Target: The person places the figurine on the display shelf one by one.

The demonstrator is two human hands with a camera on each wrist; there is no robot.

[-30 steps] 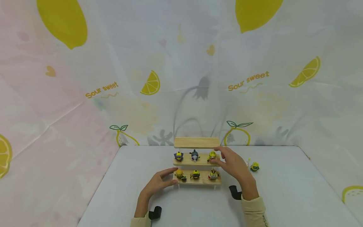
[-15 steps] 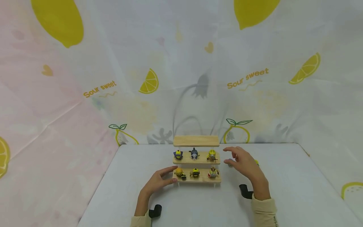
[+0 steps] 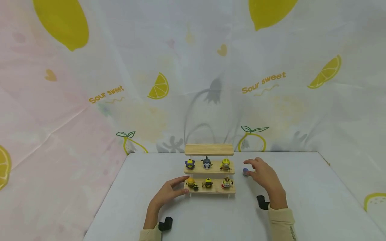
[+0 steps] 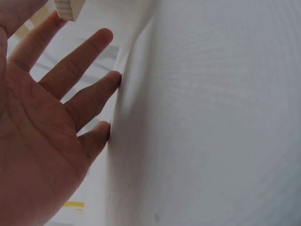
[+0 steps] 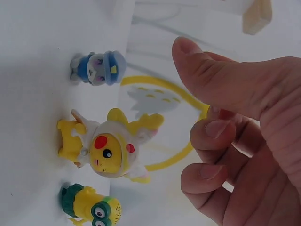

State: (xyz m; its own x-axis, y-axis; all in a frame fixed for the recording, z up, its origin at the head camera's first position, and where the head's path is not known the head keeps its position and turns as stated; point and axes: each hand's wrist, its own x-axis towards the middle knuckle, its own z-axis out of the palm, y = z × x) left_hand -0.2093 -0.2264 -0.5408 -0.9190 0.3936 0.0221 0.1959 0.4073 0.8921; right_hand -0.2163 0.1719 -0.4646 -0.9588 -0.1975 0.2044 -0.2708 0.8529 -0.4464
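A three-tier wooden display shelf (image 3: 208, 149) stands on the white table, with several small toy figurines on its two lower tiers. My left hand (image 3: 167, 194) touches the left end of the bottom tier, thumb in front and index finger behind; its other fingers spread in the left wrist view. Right of the shelf my right hand (image 3: 266, 177) holds nothing, fingers loosely bent. Beside its fingertips stands a small figurine in a blue cap (image 5: 96, 69). Past that, the right wrist view shows a yellow figurine with a white hood (image 5: 106, 150) and a green-goggled yellow figurine (image 5: 91, 203).
The middle tier bears a caped figurine (image 3: 189, 164), a grey one (image 3: 207, 163) and a yellow one (image 3: 225, 164). Three more, including a black-and-yellow figurine (image 3: 207, 183), sit on the bottom tier. A lemon-print cloth (image 3: 205, 110) hangs behind the table.
My right hand has let go of the yellow figurine at the middle tier's right end and moved right, to the blue-capped figurine. My left hand keeps its place at the shelf.
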